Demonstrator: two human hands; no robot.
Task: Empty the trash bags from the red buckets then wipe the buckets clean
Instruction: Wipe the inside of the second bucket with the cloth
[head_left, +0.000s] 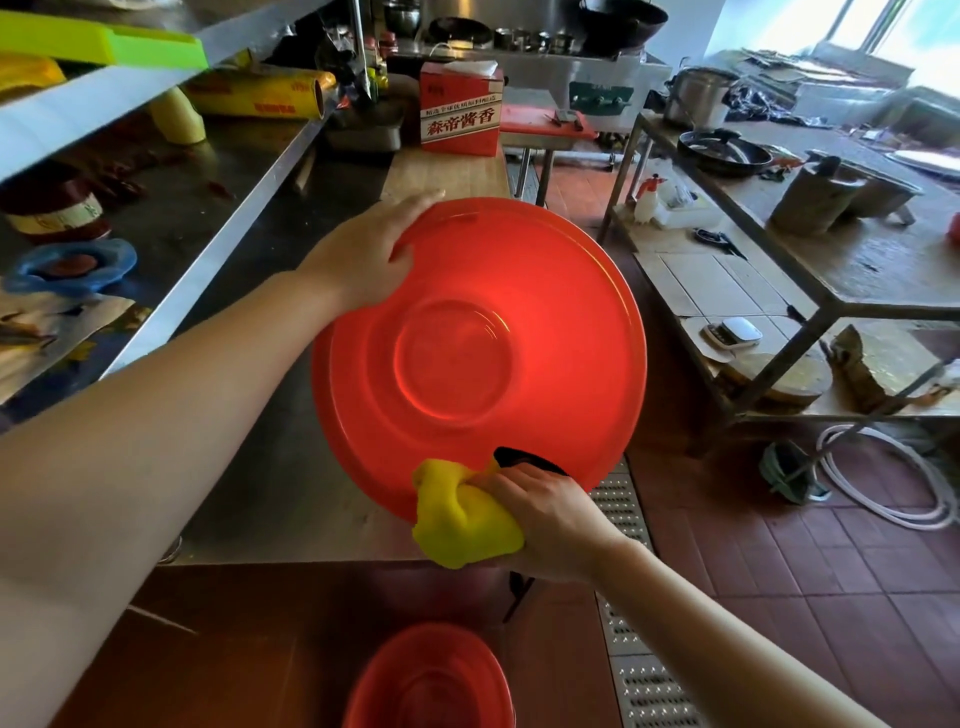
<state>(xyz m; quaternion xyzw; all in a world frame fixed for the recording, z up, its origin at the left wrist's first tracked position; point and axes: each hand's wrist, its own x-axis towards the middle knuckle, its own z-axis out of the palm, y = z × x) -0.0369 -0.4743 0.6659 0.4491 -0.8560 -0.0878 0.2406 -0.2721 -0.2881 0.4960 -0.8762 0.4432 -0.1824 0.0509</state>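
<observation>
A red bucket (483, 312) is tilted so its open mouth faces me, over the edge of a steel counter (270, 467). My left hand (363, 254) grips its upper left rim. My right hand (545, 519) clutches a bunched yellow cloth (457, 514) against the bucket's lower rim. A black handle grip (524, 457) shows just above that hand. A second red bucket (431, 680) stands on the floor below, partly cut off by the frame's bottom edge.
A red carton (460, 111) sits on a wooden board at the counter's far end. Left shelves hold wrap rolls (260, 93) and jars. A metal table (831, 260) with pots stands at right, across a red tiled aisle with a floor drain grate (631, 623).
</observation>
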